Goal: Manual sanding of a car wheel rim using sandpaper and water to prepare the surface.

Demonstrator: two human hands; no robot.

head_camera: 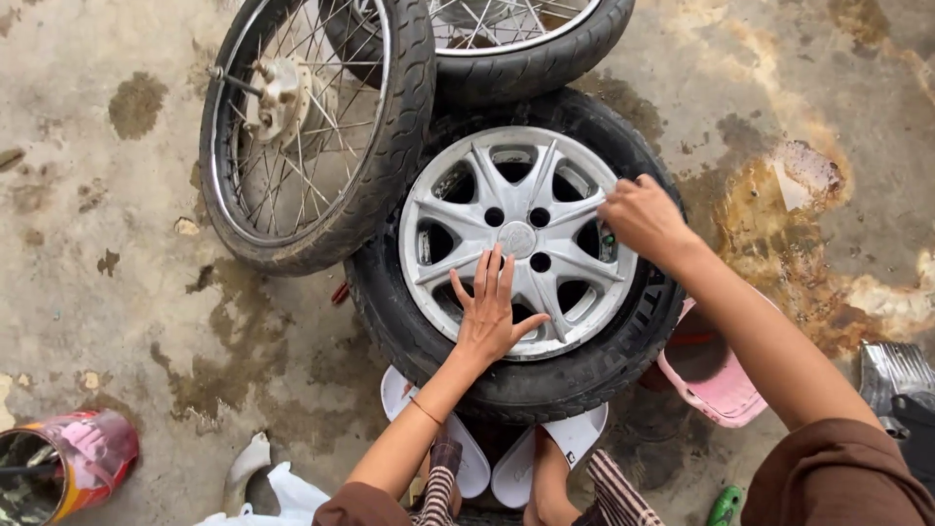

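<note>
Silver alloy wheel (516,239): I see it lying flat on the concrete floor (117,292), spokes up, black car tyre (545,385) around it, filling the middle of my view.
Left hand (490,312): I have it flat on the rim at about 7 o'clock from the hub, fingers (484,278) spread and released, grasping nothing; I judge the open palm steadies the wheel.
Right hand (638,214): it sits at 3 o'clock on the rim, fingers curled in over a gap between spokes where something small and green shows; whether they pinch it I cannot tell.
Spoked wheel (312,127): a thin motorcycle wheel with its own tyre leans at 10 o'clock, its lower edge resting on the car tyre, probably propped there to stay off the wet floor.
Second spoked wheel (506,39): at 12 o'clock, partly out of frame, overlapping the car tyre's top.
Pink basin (716,380): at 4 o'clock, tucked just beside the tyre, close to my right arm.
White sandals (487,458): at 6 o'clock, toes touching the tyre's near edge, so I crouch close over the wheel.
Red tin (68,468): far at 8 o'clock, well apart, something dark inside.
Floor: stained, damp patches all round.
</note>
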